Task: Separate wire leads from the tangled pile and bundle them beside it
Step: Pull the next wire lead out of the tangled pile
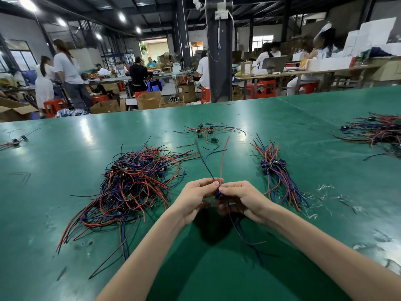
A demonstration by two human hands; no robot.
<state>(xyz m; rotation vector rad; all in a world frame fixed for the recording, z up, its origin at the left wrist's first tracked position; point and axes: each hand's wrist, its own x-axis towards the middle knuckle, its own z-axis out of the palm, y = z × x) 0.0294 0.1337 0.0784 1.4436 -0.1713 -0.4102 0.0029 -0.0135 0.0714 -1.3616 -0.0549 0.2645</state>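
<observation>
A tangled pile of red, blue and black wire leads lies on the green table to the left of my hands. To the right lies a gathered bundle of leads with dark connectors side by side. My left hand and my right hand meet above the table, and both pinch one wire lead at its small dark connector. Its red and black wires stick up from my fingertips; dark wires hang below toward me.
A small loose group of leads lies further back at the centre. Another heap of leads sits at the far right and a few leads at the far left. Clear plastic scraps lie right of the bundle. People work at benches beyond the table.
</observation>
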